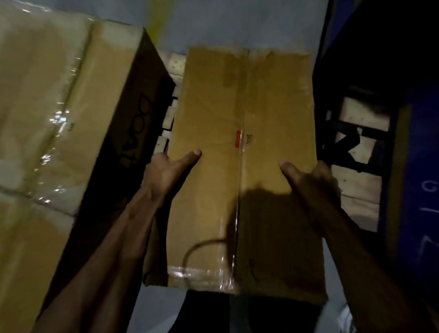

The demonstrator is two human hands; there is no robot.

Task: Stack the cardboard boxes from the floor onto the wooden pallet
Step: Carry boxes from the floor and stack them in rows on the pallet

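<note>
- I have the cardboard box [241, 165] held out in front of me, above the wooden pallet [359, 182], whose slats show past both long sides; whether it rests on them yet I cannot tell.
- My left hand [170, 169] grips the left edge, thumb on top, fingers wrapped out of sight; my right hand [308, 179] clamps the right edge likewise.
- The top is creased and stained, so I judge the board soft; squeezing mid-panel could buckle it; edges and corners are stiffer.
- The clear tape [237, 216] down the seam looks slick; I would keep my grip off it.
- A two-handed carry suggests moderate weight; the large stacked box [58, 124] sits just beside, on the left.
</note>
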